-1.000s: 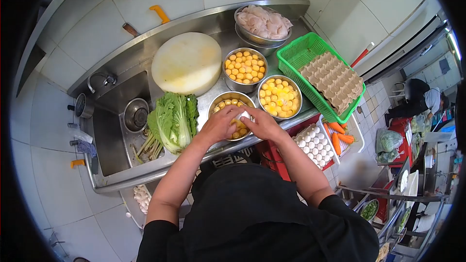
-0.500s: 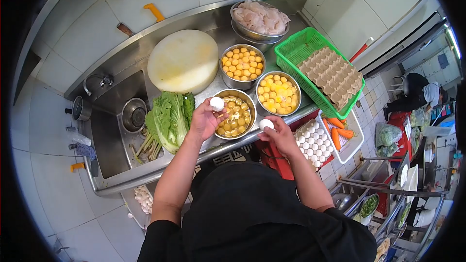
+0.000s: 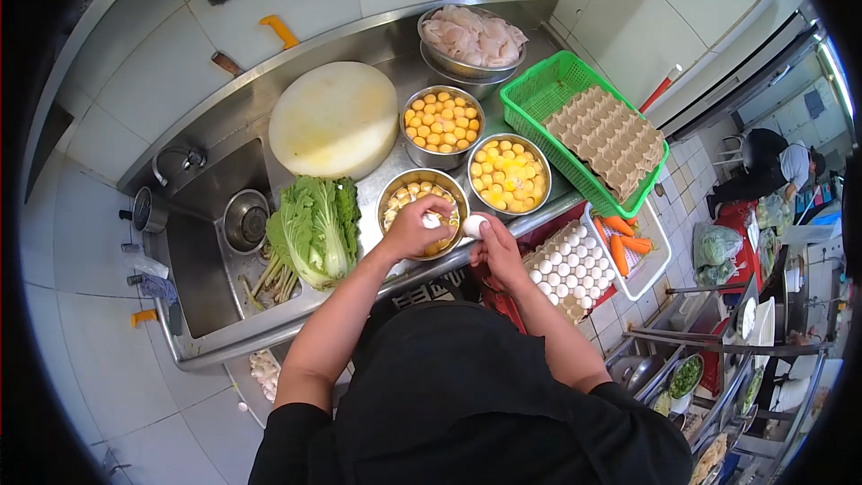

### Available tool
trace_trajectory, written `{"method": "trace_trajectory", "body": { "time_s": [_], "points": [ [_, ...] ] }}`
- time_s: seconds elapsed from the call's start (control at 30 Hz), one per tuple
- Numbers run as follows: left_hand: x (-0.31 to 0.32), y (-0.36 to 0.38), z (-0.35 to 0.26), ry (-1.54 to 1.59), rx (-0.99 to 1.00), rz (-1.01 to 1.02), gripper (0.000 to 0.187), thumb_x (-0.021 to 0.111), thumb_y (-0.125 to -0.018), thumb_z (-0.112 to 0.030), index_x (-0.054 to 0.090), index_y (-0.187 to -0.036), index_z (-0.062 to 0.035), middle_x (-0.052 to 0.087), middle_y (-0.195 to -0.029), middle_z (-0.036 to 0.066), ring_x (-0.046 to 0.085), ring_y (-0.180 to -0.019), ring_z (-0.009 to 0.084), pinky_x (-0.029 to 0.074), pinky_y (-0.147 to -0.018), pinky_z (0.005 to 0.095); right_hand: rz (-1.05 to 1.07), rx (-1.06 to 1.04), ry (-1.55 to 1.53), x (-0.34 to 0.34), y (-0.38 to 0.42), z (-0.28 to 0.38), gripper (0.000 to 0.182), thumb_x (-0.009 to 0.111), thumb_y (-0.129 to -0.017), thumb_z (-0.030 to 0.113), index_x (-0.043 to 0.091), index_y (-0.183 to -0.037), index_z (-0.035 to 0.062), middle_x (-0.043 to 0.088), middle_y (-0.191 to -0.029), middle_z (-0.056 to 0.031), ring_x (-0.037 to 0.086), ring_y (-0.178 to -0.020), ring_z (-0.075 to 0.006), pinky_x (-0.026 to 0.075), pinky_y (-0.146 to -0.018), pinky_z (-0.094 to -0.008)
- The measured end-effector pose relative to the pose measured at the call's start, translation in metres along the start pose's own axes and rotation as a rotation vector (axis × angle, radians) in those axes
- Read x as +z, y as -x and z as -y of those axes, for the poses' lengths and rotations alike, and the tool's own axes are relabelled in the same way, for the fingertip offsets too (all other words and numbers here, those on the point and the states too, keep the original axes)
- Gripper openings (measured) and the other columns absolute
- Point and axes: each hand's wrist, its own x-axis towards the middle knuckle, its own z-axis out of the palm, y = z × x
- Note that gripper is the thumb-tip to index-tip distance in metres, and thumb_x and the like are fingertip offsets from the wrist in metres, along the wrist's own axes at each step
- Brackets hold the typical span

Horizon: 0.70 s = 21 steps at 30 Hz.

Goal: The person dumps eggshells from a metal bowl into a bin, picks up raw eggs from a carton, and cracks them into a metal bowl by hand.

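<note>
My left hand [image 3: 415, 232] is over the near steel bowl [image 3: 384, 199] of yolks in clear egg white, its fingers closed around a white egg [image 3: 432, 220]. Just right of it, at the bowl's right rim, my right hand [image 3: 499, 252] holds another white egg [image 3: 474, 225]. The two hands are close together. Behind them stand two more bowls of yolks, one at the back [image 3: 442, 158] and one at the right [image 3: 509, 208]. A carton of white eggs [image 3: 568, 271] lies below and right of my right hand.
Leafy greens [image 3: 312, 229] and a round cutting board [image 3: 333, 119] lie left. Sliced pale meat [image 3: 473, 36] fills a bowl at the back. A green basket [image 3: 584, 181] holds empty egg trays [image 3: 607, 141]. Carrots [image 3: 619, 253] are at right; a person [image 3: 763, 166] is farther off.
My left hand has moved right and down over the near bowl, with its egg. My right hand and its egg have shifted left to meet it. The view has shifted slightly.
</note>
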Motion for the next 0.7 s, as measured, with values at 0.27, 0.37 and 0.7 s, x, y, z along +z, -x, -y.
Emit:
{"method": "trace_trajectory", "body": {
  "time_s": [0.27,0.37,0.7],
  "points": [
    [-0.002,0.008,-0.019,-0.364,0.112,-0.032,0.042,0.071,-0.077,-0.021,0.065,-0.114,-0.0036,0.070,-0.098,0.010,0.066,-0.089,0.0170,0.051,-0.082,0.0292,0.250,0.043,0.010,0.027,-0.026,0.014,0.034,0.039,-0.104,0.031,0.046,-0.127,0.0074,0.054,-0.087,-0.0019,0.052,-0.061,-0.0080,0.045,-0.057,-0.0231],
    [-0.008,0.013,-0.017,-0.316,0.070,-0.052,0.040,0.067,-0.077,-0.016,0.064,-0.115,-0.0035,0.069,-0.104,0.011,0.066,-0.093,0.0190,0.051,-0.085,0.0302,0.323,-0.018,0.213,0.029,-0.033,0.019,0.035,0.039,-0.104,0.030,0.045,-0.128,0.0057,0.056,-0.092,-0.0050,0.055,-0.070,-0.0118,0.047,-0.064,-0.0256],
    [-0.008,0.015,-0.011,-0.534,0.301,-0.258,0.045,0.072,-0.075,-0.011,0.062,-0.118,-0.0049,0.068,-0.109,0.012,0.066,-0.095,0.0223,0.050,-0.086,0.0307,0.203,-0.334,0.769,0.051,-0.039,0.023,0.051,0.040,-0.102,0.031,0.033,-0.141,0.0003,0.053,-0.127,-0.0269,0.054,-0.115,-0.0395,0.041,-0.098,-0.0411]
  ]
}}
